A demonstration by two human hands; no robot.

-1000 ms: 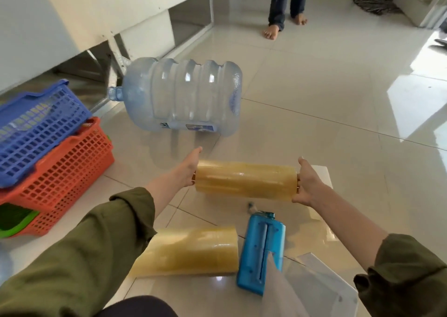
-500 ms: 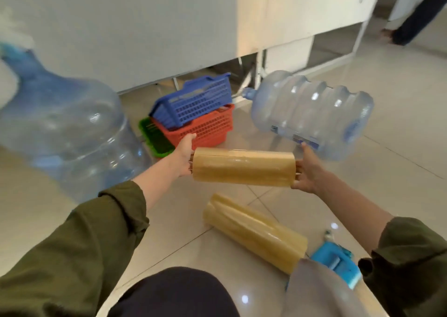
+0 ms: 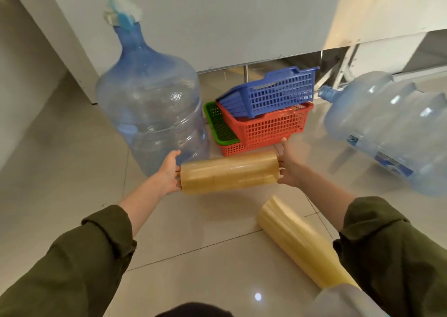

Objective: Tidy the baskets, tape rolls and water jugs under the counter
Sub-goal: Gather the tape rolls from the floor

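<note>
Single head-worn view looks steeply down, close over the floor (image 3: 72, 171)

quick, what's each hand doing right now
left hand: holding the left end of the tape roll
right hand: holding the right end of the same roll

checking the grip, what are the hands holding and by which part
One tape roll, held level by its two ends: the left hand grips the left end, the right hand the right end.
</note>
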